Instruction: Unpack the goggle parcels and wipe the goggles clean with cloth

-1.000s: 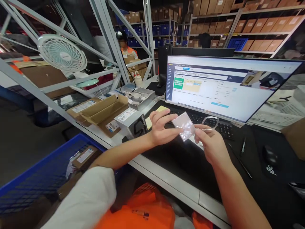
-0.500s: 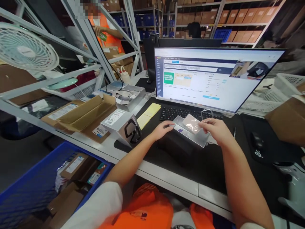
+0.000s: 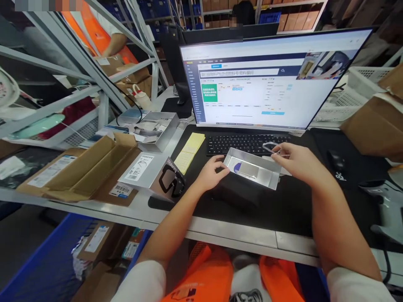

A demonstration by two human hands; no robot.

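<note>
In the head view, the two hands stand apart with the silver tray [image 3: 269,177] between them, tilted a little over the black mat [image 3: 292,205]. The left hand [image 3: 211,174] has thumb and fingertips at the tray's near left end, touching it; whether they clamp its wall I cannot tell. The right hand [image 3: 292,161], beyond the tray's other end, pinches a clear loop [image 3: 269,146] between thumb and fingers. Inside the tray, between the hands, lies a flat packet [image 3: 249,170] beside a purple patch [image 3: 237,167]. Just past both hands is the keyboard [image 3: 236,144], with the monitor [image 3: 248,92] behind it. Left of the left hand are yellow notes [image 3: 189,152], a goggles box [image 3: 138,170] and an open carton [image 3: 94,176]; right of the right hand, a mouse [image 3: 336,160].
</note>
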